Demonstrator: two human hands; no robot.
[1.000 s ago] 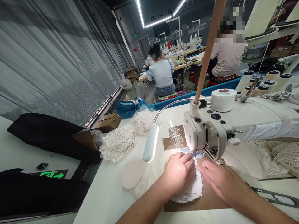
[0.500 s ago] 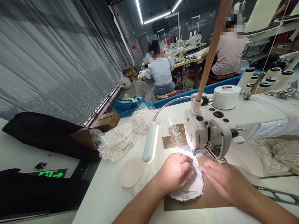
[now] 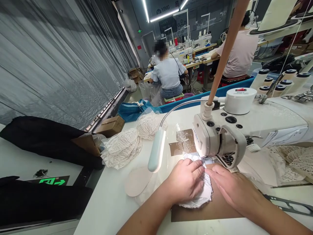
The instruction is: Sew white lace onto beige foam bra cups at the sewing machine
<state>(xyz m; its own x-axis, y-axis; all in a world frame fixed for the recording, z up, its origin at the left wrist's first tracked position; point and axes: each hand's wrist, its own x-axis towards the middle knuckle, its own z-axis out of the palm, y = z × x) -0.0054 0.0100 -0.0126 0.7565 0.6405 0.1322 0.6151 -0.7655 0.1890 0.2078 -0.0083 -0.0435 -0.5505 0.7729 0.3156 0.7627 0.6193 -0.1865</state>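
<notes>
A white lace-covered fabric piece (image 3: pixel 195 203) with a frayed edge lies under the head of a white sewing machine (image 3: pixel 204 135). My left hand (image 3: pixel 184 180) rests on top of it, fingers bent and pressed down close to the needle area. At the piece's right edge, my right hand (image 3: pixel 227 183) holds the fabric by its fingertips, the fingers close together. Both hands' fingertips nearly meet just in front of the presser foot, which they partly hide. The brown patch of the table (image 3: pixel 210 212) shows beneath the fabric.
A gooseneck lamp (image 3: pixel 157 150) hangs left of the machine head. Stacked lace pieces (image 3: pixel 123 147) and a beige oval pad (image 3: pixel 138 182) lie on the left. Black thread snips or a similar frame-like tool (image 3: pixel 290 205) lie at right. Two people sit at machines beyond.
The lace piece has shifted slightly toward the machine. My left hand's fingers have moved up nearer the needle, and my right fingertips sit a little farther forward and left along the edge.
</notes>
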